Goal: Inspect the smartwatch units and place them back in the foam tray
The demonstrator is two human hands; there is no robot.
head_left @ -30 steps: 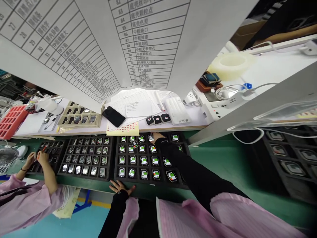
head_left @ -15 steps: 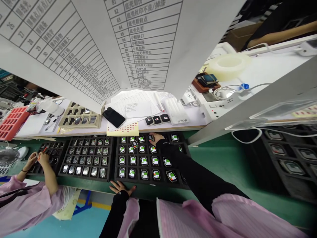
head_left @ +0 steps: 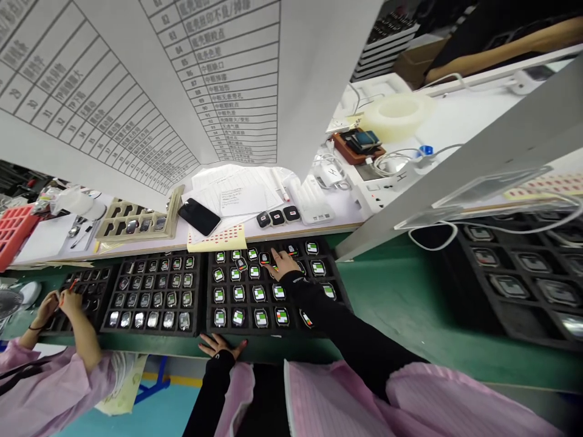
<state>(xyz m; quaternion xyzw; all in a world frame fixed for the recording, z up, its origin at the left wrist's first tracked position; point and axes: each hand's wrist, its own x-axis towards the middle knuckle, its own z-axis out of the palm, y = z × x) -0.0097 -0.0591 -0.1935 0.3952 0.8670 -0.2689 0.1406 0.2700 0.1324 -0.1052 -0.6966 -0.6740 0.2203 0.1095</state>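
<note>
A black foam tray (head_left: pixel 209 303) holds rows of smartwatches showing green-and-white screens. My right hand (head_left: pixel 281 265), in a black sleeve, reaches across it, its fingertips on a dark-framed smartwatch (head_left: pixel 265 258) in the top row. Whether those fingers grip the watch I cannot tell. A second watch (head_left: pixel 241 264) lies tilted across its slot close by. My left hand (head_left: pixel 220 345) rests flat with spread fingers on the green bench at the tray's front edge, holding nothing.
A co-worker's hands (head_left: pixel 59 306) work an orange tool over a neighbouring tray. A tray of silver watch bodies (head_left: pixel 150 297) lies between us. Above the trays, a printed table (head_left: pixel 136 79) hangs, and a shelf holds a phone (head_left: pixel 199 216) and papers. Another black tray (head_left: pixel 514 273) stands right.
The whole view has shifted slightly left and down. My right hand has slid left along the top rows of the tray. My left hand stays in place.
</note>
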